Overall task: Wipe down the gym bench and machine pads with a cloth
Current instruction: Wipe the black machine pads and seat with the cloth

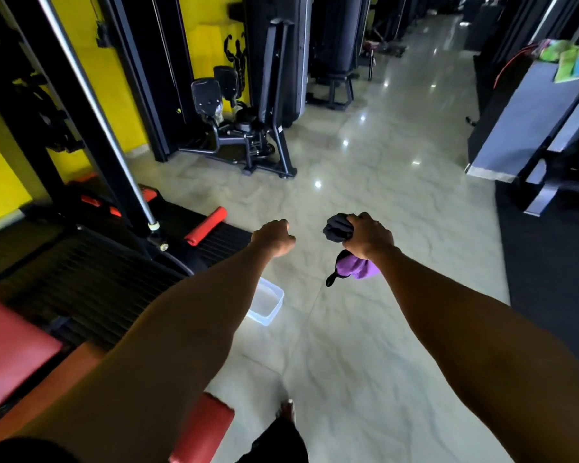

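My right hand (pixel 368 235) is stretched out over the floor and grips a bunched cloth (pixel 355 267), purple below the fist and dark above it. My left hand (pixel 274 237) is held out beside it at the same height, fingers curled into a fist with nothing in it. The two hands are apart. A red padded bench (pixel 10 349) lies at the lower left under my left arm, and another red pad (pixel 211 426) shows near the bottom edge. A red roller pad (pixel 206 225) sits on the black machine to the left.
A clear plastic tub (pixel 268 305) stands on the glossy tiled floor (pixel 365 362) under my left forearm. Black weight machines (pixel 248 128) line the yellow wall at the back left. A grey treadmill (pixel 532 121) and a dark mat are on the right. My foot (pixel 286 412) shows below.
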### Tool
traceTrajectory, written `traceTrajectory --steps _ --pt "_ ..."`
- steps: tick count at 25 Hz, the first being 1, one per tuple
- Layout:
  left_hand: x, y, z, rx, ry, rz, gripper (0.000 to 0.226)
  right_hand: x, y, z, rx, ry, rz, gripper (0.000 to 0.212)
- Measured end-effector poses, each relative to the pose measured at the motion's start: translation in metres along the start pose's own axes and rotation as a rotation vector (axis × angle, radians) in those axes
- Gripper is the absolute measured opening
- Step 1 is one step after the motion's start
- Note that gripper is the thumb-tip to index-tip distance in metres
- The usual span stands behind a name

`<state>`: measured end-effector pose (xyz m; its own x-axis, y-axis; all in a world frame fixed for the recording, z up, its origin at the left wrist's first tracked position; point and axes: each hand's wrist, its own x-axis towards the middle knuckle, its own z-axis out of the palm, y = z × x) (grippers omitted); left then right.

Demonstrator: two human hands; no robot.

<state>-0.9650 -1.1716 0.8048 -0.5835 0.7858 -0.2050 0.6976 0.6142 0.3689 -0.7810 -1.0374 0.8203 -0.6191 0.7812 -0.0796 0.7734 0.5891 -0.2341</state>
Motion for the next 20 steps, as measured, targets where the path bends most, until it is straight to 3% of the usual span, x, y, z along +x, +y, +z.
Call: traceTrajectory --steps 10,20 --pt "0.221 0.024 -0.06 0.011 -0.001 0.008 0.052 0.221 0.002 -0.031 0.054 0.034 0.005 0.049" --pt "0.451 0.043 -0.072 -0.028 0.024 -0.125 0.054 0.481 0.004 -0.019 0.055 0.01 -0.151 0.051"
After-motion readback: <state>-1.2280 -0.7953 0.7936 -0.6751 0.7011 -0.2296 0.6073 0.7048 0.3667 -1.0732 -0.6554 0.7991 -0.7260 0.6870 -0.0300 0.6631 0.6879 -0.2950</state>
